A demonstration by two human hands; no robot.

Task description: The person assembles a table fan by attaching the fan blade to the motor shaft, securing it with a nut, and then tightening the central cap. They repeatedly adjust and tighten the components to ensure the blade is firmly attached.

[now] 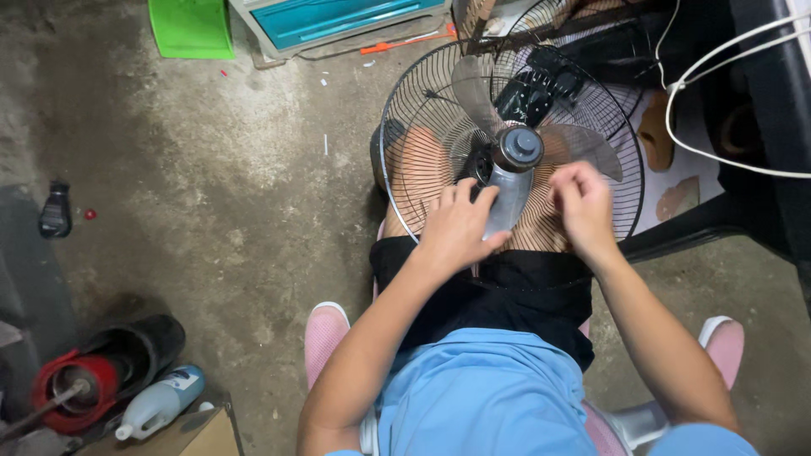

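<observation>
Left hand [460, 226] grips translucent grey fan blade [508, 196] inside black wire guard [397, 156].

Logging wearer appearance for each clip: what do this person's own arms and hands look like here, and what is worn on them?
Both arms are bare to above the elbow. The left hand and right hand wear no gloves; no rings, watch or bracelets show. The light blue top shows at the shoulders; its sleeve edges are mostly out of frame.
</observation>
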